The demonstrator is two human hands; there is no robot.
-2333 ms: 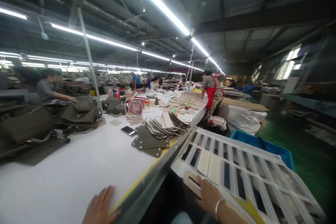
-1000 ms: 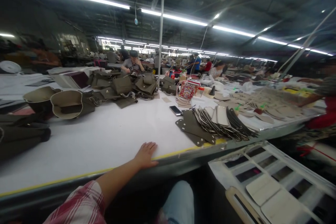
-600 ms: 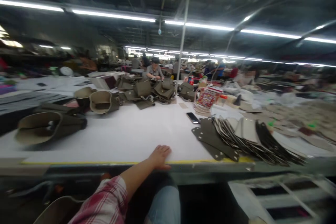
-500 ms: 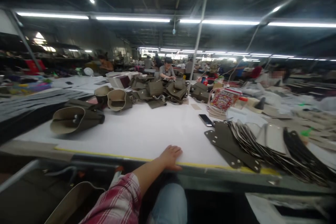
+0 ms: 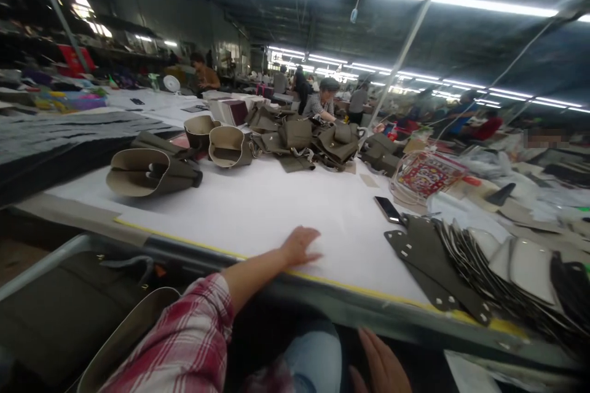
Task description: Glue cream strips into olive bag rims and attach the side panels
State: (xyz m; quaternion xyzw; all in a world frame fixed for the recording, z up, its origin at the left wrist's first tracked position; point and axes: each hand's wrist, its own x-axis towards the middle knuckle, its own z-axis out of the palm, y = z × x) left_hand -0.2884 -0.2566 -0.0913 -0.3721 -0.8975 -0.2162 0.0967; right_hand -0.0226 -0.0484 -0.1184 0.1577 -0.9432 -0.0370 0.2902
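My left hand [image 5: 300, 247] is over the white tabletop [image 5: 276, 209] near its front edge, with thumb and fingers apart and nothing in them. My right hand [image 5: 381, 361] shows low at the bottom of the picture, below the table edge and beside my knee [image 5: 316, 359]; its fingers are stretched out and hold nothing that I can see. Flat dark olive pieces with metal studs [image 5: 428, 258] lie right of my left hand. A phone [image 5: 388, 209] rests just behind them. To the left, an open-mouthed olive bag [image 5: 179, 175] lies on its side.
More olive bags [image 5: 295, 138] are heaped at the back. A patterned bag [image 5: 426, 175] stands at the right, behind stacked curved panels [image 5: 525, 270]. A bin with olive bags [image 5: 59, 307] sits at lower left. A co-worker [image 5: 322, 101] is across the table.
My right hand has come into view at the bottom. My left hand, flat on the table before, has its fingers slightly curled now. The view has tilted down and rolled.
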